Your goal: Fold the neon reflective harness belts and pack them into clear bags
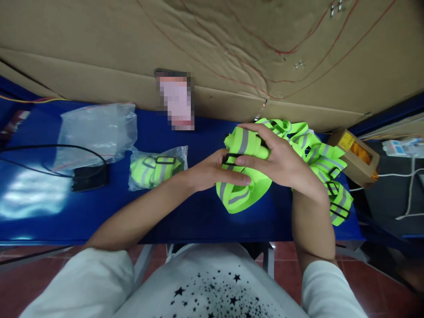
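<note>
Both hands grip a folded bundle of neon yellow-green reflective strap (245, 142) with grey stripes and a black buckle, held above the blue table. My left hand (213, 171) pinches its left side near the buckle. Over the top and right side lies my right hand (276, 161), its thumb on the strap by the buckle. A loop of the same strap hangs below my fingers. More loose strap with black buckles (326, 165) is heaped to the right, partly behind my right hand and wrist. A clear bag with folded strap inside (155, 170) lies left of my hands.
Clear plastic bags (96, 132) and a black object (89, 176) with a cable lie on the blue table (198, 221) at left. A blurred-out phone (177, 101) leans on the cardboard wall (99, 44). An open cardboard box (356, 157) is at right.
</note>
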Demonstrator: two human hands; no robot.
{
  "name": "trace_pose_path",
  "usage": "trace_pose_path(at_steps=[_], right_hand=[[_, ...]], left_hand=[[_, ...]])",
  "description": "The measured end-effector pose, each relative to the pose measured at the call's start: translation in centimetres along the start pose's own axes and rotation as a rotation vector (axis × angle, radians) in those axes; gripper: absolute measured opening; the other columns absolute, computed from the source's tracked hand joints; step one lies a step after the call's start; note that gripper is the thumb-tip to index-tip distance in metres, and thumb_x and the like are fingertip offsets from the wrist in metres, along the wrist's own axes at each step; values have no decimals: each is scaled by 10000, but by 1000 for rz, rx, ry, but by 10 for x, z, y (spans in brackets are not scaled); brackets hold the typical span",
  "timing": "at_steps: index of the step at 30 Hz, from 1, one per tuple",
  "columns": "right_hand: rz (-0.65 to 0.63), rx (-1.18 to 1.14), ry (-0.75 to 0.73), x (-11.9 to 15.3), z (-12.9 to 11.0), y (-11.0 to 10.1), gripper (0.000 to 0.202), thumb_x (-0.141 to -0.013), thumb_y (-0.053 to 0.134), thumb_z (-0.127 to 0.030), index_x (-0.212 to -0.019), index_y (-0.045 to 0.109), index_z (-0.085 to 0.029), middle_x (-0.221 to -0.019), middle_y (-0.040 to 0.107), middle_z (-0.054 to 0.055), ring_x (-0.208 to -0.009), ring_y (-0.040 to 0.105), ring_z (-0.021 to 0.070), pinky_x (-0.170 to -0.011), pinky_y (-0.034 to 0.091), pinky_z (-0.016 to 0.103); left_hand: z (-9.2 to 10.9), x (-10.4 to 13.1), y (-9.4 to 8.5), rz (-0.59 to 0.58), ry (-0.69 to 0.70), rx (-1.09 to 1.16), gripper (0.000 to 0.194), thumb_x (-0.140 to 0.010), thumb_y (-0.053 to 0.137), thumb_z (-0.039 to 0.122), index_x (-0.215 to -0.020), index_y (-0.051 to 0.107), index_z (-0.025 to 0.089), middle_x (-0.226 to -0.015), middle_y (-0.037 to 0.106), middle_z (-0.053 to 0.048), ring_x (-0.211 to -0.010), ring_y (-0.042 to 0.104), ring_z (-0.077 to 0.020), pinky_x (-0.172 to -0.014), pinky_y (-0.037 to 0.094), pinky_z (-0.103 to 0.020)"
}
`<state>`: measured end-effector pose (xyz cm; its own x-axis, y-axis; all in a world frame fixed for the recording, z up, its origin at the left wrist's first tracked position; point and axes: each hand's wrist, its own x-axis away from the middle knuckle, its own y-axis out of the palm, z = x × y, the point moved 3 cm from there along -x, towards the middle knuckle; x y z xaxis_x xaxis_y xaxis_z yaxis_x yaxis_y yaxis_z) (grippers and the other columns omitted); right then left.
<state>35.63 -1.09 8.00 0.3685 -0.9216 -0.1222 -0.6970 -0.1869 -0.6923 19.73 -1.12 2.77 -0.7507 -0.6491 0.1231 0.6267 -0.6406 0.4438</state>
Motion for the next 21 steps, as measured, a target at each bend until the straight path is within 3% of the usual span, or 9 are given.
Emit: trace_pose_path(at_steps=[5, 9, 15, 21], right_hand=[[168, -21, -16, -3, 6, -7, 609, -831, 776, -531, -1346, 609, -252, -1342, 665, 62, -1242, 622, 312, -1084, 494, 485], [244, -53, 30, 0, 6, -17, 570, -833, 777, -527, -1308, 635, -246, -1220, 717, 50, -1134, 672, 285, -1039, 518, 474], [108, -150, 42, 2, 2, -22, 418, -866, 730, -559, -1124, 725, -229, -1095, 749, 23, -1009, 695, 240, -938, 550, 387], [135, -231, 131, 5, 3, -26, 373, -860, 719, -602, -915, 759, -235, -881, 743, -10, -827, 688, 197, -741, 553, 313]], left_hand=[[-14, -6, 10, -89, -96, 109, 355, -633, 908, 217, -920, 708, 155, -839, 710, -23, -794, 688, -175, -778, 564, -310], [-17, -9, 5, -15, -70, 5, 359, -671, 872, 209, -978, 695, 150, -879, 715, -28, -788, 669, -162, -745, 546, -290], [-12, -9, -3, -134, 19, -234, 267, -758, 832, 279, -939, 691, 144, -855, 689, -18, -778, 635, -147, -743, 533, -275], [-1, -10, -19, -142, -107, -401, 261, -779, 815, 327, -948, 732, 147, -860, 734, -25, -750, 664, -159, -719, 540, -273]])
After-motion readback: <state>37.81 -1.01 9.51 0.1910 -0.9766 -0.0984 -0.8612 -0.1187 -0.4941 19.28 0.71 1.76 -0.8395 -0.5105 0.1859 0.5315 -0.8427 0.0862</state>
